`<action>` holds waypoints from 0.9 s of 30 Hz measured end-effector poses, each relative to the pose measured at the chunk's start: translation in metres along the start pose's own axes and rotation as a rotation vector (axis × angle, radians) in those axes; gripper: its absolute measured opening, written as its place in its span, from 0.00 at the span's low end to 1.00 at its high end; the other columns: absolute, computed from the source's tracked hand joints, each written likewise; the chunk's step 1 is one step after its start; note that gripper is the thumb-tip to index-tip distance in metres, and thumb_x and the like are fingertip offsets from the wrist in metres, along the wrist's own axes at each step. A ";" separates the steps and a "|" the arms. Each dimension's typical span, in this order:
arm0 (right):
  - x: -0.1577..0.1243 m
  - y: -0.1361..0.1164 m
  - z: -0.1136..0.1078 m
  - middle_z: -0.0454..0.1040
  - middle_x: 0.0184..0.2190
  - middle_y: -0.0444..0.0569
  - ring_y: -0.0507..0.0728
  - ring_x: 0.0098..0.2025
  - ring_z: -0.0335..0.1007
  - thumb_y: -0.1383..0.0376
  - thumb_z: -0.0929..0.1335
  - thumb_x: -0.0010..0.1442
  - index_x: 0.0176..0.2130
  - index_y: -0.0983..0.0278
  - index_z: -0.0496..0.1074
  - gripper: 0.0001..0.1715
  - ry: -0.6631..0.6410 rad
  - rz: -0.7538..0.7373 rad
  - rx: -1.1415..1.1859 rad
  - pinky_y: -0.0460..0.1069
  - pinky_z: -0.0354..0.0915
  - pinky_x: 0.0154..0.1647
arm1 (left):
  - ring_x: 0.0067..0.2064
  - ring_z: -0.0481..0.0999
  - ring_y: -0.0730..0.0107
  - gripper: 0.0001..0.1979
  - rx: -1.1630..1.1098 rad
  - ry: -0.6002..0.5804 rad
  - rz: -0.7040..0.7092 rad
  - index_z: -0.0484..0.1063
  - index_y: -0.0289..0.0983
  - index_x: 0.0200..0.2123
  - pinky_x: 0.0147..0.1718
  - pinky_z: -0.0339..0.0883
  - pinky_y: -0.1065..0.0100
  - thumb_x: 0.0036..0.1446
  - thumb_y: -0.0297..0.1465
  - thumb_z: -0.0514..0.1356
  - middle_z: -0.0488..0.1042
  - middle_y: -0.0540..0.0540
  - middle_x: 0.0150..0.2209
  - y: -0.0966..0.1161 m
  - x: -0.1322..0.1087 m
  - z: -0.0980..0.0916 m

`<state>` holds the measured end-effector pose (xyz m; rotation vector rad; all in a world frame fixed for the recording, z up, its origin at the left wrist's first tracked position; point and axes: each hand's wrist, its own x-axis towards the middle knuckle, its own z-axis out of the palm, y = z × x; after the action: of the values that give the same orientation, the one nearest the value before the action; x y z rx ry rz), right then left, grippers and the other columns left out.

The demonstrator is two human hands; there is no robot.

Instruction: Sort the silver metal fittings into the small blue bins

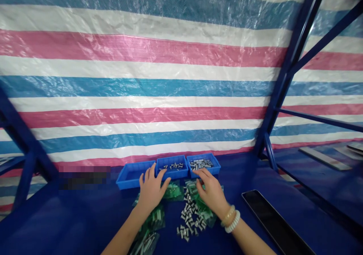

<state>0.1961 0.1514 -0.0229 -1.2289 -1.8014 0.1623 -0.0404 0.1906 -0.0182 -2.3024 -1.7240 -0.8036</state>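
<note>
My left hand (151, 190) is open with fingers spread, reaching over the front edges of the left blue tray (124, 181) and the middle blue tray (170, 159). Small metal screws (177, 166) lie in the middle tray. At the front of the right blue tray (217, 167), which holds short metal pieces (202, 163), my right hand (212, 192) has its thumb and index finger apart, and nothing shows between them. Green-tinted plastic bags (173, 190) of hardware lie under and between both hands. Loose silver bolts (190, 219) form a pile below my right hand.
A dark flat device with a black face (272, 221) lies on the blue table surface (93, 217) at the right. Blue metal posts (279, 84) frame both sides. Striped plastic sheeting (141, 69) hangs behind the trays. Flat pale pieces (324, 158) lie at the far right.
</note>
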 end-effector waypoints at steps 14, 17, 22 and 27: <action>0.002 0.022 0.006 0.75 0.50 0.59 0.66 0.53 0.69 0.78 0.62 0.57 0.53 0.67 0.73 0.26 -0.056 -0.023 -0.218 0.63 0.67 0.56 | 0.56 0.73 0.47 0.15 0.091 -0.070 0.046 0.77 0.43 0.47 0.54 0.57 0.42 0.67 0.35 0.51 0.67 0.32 0.62 -0.005 -0.004 -0.004; 0.004 0.022 0.005 0.74 0.49 0.60 0.65 0.53 0.69 0.79 0.62 0.56 0.52 0.68 0.73 0.26 -0.062 -0.041 -0.215 0.61 0.68 0.56 | 0.55 0.73 0.47 0.15 0.094 -0.064 0.043 0.77 0.43 0.47 0.53 0.58 0.42 0.67 0.35 0.51 0.67 0.32 0.61 -0.003 -0.004 -0.007; 0.006 0.025 0.006 0.73 0.49 0.60 0.64 0.53 0.70 0.79 0.61 0.56 0.52 0.68 0.73 0.26 -0.052 -0.051 -0.177 0.61 0.69 0.56 | 0.54 0.73 0.47 0.14 0.108 -0.058 0.036 0.77 0.43 0.47 0.51 0.59 0.44 0.66 0.35 0.52 0.68 0.33 0.61 0.000 -0.005 -0.011; 0.008 0.028 0.003 0.73 0.47 0.59 0.64 0.52 0.69 0.80 0.61 0.56 0.50 0.68 0.74 0.26 -0.056 -0.056 -0.140 0.61 0.68 0.55 | 0.55 0.71 0.45 0.14 0.115 -0.041 0.043 0.76 0.42 0.47 0.51 0.59 0.42 0.66 0.34 0.52 0.67 0.33 0.61 0.000 -0.005 -0.009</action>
<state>0.2116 0.1726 -0.0352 -1.2809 -1.9206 0.0400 -0.0441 0.1819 -0.0130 -2.2863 -1.6848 -0.6363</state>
